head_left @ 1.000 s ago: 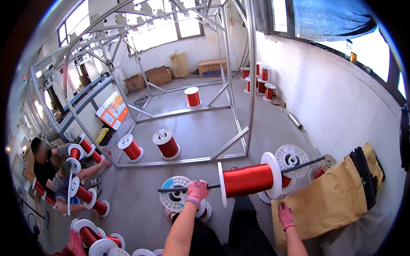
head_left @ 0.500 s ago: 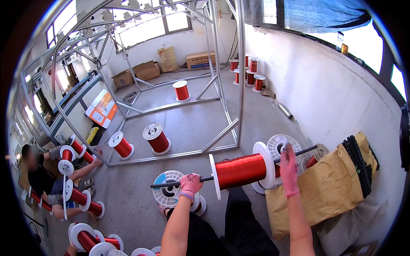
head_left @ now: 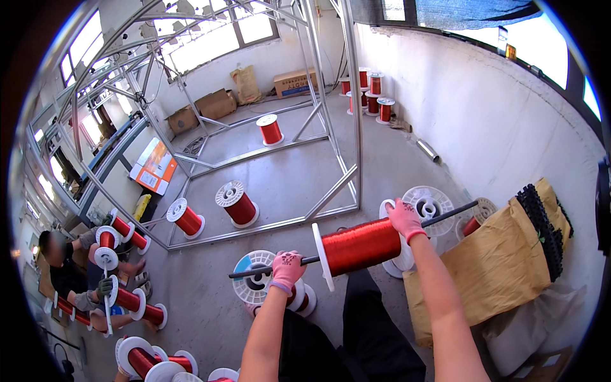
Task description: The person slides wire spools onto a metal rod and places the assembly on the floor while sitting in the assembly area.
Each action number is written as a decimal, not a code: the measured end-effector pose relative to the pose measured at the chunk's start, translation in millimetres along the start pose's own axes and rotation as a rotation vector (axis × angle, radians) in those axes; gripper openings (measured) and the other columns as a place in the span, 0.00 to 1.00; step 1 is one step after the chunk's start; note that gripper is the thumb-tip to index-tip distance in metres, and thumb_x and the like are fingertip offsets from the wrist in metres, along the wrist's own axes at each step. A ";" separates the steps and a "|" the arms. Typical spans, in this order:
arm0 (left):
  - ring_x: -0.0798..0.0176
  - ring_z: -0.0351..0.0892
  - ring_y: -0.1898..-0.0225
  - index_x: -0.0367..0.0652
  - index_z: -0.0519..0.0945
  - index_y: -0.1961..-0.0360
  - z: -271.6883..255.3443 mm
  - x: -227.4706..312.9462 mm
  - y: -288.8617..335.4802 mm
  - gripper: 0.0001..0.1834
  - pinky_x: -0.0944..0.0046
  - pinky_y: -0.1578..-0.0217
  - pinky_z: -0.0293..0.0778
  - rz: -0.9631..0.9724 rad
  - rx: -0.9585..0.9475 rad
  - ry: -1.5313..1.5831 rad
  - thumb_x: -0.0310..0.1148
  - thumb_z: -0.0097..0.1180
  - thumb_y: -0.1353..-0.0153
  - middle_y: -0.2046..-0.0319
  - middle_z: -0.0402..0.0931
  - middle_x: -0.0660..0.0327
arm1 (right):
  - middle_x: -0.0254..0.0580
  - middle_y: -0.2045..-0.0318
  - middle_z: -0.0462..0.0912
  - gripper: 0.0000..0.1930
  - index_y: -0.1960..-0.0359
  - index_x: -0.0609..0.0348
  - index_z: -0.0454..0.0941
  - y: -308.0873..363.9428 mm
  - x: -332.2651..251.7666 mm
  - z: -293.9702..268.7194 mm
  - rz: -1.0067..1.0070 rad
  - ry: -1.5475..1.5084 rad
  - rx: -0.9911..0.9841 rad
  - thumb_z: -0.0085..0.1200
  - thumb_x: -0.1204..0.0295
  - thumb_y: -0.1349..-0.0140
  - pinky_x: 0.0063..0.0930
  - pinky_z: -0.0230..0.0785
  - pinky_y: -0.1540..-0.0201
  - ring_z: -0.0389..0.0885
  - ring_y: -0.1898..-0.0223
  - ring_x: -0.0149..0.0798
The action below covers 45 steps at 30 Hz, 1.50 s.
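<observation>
From the held red spool (head_left: pixel 359 248) as the dial's centre, a dark rod (head_left: pixel 445 215) runs through it, poking out toward 9 and 2 o'clock. The spool hangs tilted above the floor, in front of the person's legs. At 9 o'clock the gloved left hand (head_left: pixel 287 268) is wrapped around the rod, just beside the near white flange. At 2 o'clock the gloved right hand (head_left: pixel 406 218) touches the other flange at its rim; whether its fingers close on it I cannot tell. The rod's left end crosses in front of a white-flanged spool (head_left: pixel 253 288). Brown wrapping (head_left: pixel 484 274) lies at 3 o'clock. A metal frame (head_left: pixel 354 127) rises toward 11, with a squat red spool (head_left: pixel 240 209) standing inside at 10. Farther out at 9, a seated co-worker (head_left: pixel 70 274) has a gloved hand by more spools.
</observation>
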<state>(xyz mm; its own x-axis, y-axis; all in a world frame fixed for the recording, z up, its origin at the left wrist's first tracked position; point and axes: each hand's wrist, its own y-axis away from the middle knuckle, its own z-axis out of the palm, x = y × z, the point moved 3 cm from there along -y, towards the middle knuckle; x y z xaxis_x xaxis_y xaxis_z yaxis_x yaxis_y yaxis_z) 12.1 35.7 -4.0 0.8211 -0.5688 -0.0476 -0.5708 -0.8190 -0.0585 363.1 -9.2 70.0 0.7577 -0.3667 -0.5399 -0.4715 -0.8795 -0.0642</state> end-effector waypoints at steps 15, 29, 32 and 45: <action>0.55 0.82 0.59 0.51 0.84 0.65 4.3 0.5 0.5 0.15 0.56 0.61 0.78 -0.181 -0.081 -0.110 0.46 0.51 0.45 0.61 0.82 0.59 | 0.51 0.41 0.70 0.23 0.39 0.50 0.67 322.1 332.9 201.5 0.305 0.342 -0.463 0.36 0.59 0.33 0.46 0.58 0.37 0.69 0.41 0.53; 0.55 0.82 0.60 0.56 0.85 0.64 -15.3 4.0 3.0 0.13 0.54 0.64 0.77 -0.184 -0.192 0.088 0.46 0.52 0.45 0.64 0.82 0.62 | 0.46 0.56 0.80 0.21 0.41 0.64 0.67 164.1 161.6 52.2 0.277 -0.738 0.260 0.39 0.62 0.29 0.29 0.71 0.54 0.78 0.58 0.35; 0.56 0.81 0.58 0.51 0.85 0.66 -6.4 0.1 2.3 0.15 0.56 0.55 0.74 -0.119 -0.148 0.050 0.45 0.50 0.45 0.63 0.82 0.61 | 0.49 0.52 0.79 0.23 0.41 0.66 0.66 147.9 130.1 17.8 0.152 -0.870 0.359 0.42 0.62 0.30 0.30 0.69 0.50 0.78 0.52 0.38; 0.54 0.77 0.51 0.48 0.82 0.57 -18.1 -2.7 -11.0 0.26 0.57 0.44 0.62 -0.067 -0.401 0.162 0.56 0.48 0.43 0.58 0.81 0.56 | 0.62 0.46 0.73 0.32 0.42 0.65 0.65 17.1 -0.3 -15.3 0.016 -0.098 -0.070 0.42 0.49 0.37 0.44 0.61 0.41 0.71 0.43 0.58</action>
<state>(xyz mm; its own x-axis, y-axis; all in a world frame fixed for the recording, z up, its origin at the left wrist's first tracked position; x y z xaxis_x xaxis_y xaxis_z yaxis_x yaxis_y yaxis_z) 16.3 44.9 14.9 0.8648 -0.4918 0.1017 -0.4950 -0.8007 0.3374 361.7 -28.7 81.9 0.7008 -0.3527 -0.6200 -0.4479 -0.8941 0.0023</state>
